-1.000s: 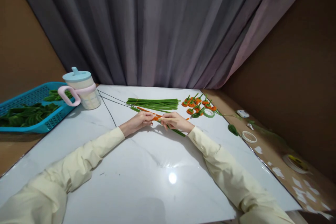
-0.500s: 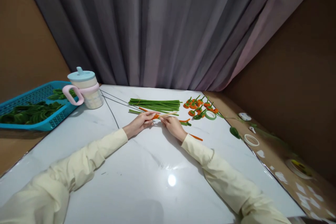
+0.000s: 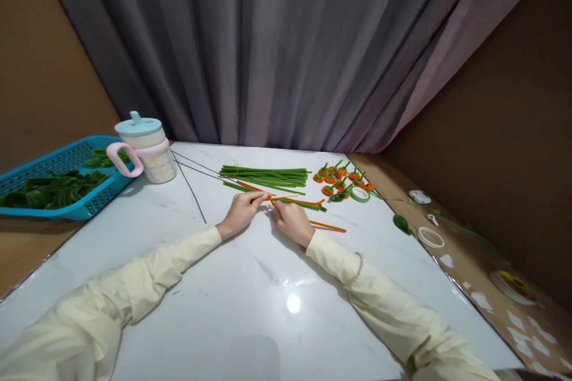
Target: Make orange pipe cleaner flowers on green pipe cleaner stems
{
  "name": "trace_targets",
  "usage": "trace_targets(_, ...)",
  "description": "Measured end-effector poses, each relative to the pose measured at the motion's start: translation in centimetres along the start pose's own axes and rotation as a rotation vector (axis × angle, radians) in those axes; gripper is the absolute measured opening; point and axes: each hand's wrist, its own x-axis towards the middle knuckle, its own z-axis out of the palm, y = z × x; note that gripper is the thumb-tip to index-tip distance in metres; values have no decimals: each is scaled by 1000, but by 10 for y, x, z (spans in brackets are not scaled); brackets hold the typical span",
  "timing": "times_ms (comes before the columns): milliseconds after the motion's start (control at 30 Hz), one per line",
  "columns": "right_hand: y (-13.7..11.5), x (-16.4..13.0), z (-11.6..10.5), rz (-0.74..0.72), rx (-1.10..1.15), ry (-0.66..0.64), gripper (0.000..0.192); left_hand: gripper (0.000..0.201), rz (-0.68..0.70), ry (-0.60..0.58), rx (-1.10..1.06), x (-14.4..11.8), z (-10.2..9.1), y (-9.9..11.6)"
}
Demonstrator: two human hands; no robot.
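Both of my hands meet at the middle of the white marble table (image 3: 250, 286). My left hand (image 3: 242, 209) and my right hand (image 3: 290, 218) pinch an orange pipe cleaner (image 3: 268, 196) and a green pipe cleaner (image 3: 300, 203) where the two cross. An orange strand (image 3: 327, 226) trails out to the right of my right wrist. Just beyond my fingers lies a bundle of green pipe cleaners (image 3: 267, 174). Small orange flowers with green stems (image 3: 339, 177) sit to its right.
A pale cup with a blue lid and pink handle (image 3: 143, 150) stands at the left, beside a blue basket of green leaves (image 3: 53, 186). Thin wires (image 3: 192, 181) lie near the cup. A green tape roll (image 3: 358, 194), a white tape ring (image 3: 431, 237) and paper scraps lie to the right.
My hands have drawn slightly nearer to me and the right hand turned. The orange strand now lies out past my right wrist, and the green pipe cleaner lies flatter on the table.
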Motion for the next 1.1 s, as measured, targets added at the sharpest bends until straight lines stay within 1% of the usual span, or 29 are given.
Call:
trace_targets(133,0,1,-4,-80,6,-34,22,20,116,-25,147,-3,1,-4)
trace_targets(300,2,-1,-2,-117,25,-17,21,27,261,-91,255,-5,-1,-2)
trace_targets(367,3,-2,1,-116,29,12,22,27,310,-87,276,-5,-2,0)
trace_targets(467,5,-1,4,-120,32,52,25,29,368,-50,295,-8,-2,3)
trace_targets(633,8,-1,8,-137,12,80,32,36,439,-2,318,-11,-2,6)
trace_targets(867,10,-3,9,-164,-39,75,34,32,539,-76,356,-8,-6,3)
trace_targets(1000,4,-5,6,-166,-75,50,32,33,545,-80,382,-7,-6,0)
trace_targets(1100,-2,-7,0,-164,-113,17,29,33,523,-75,403,-5,-7,-1)
